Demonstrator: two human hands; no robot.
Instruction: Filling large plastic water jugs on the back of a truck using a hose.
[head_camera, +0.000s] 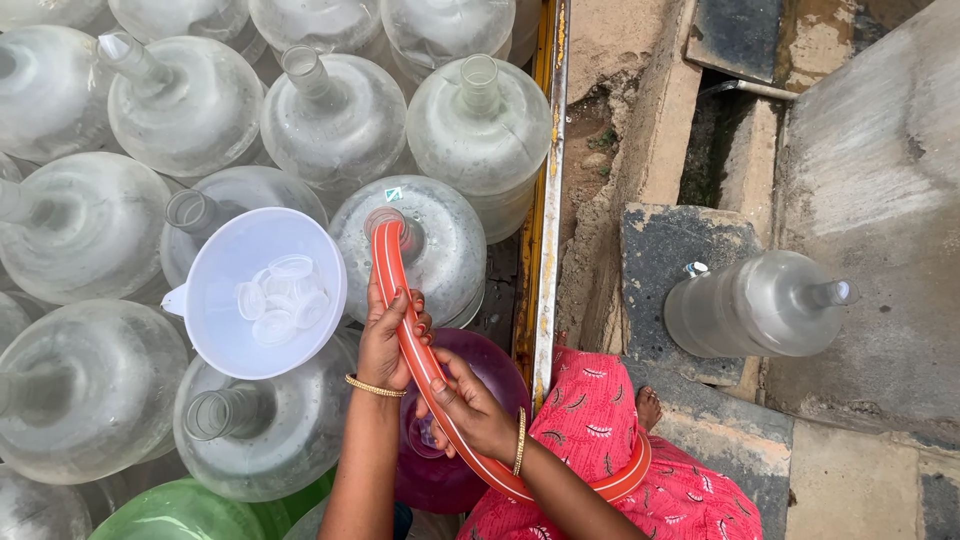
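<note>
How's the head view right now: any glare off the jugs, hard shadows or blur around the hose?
Head view: soft, even daylight, no hard shadows; only mild sheen on the clear jugs, no blown-out glare. The orange hose, left hand and right hand are sharp, no motion blur. Wide-angle bend shows at the edges: the frame rail leans and corner jugs stretch.

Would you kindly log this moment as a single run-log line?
left hand: grips orange flexible hose | right hand: grips hose lower | hose end: in clear plastic water jug's neck
</note>
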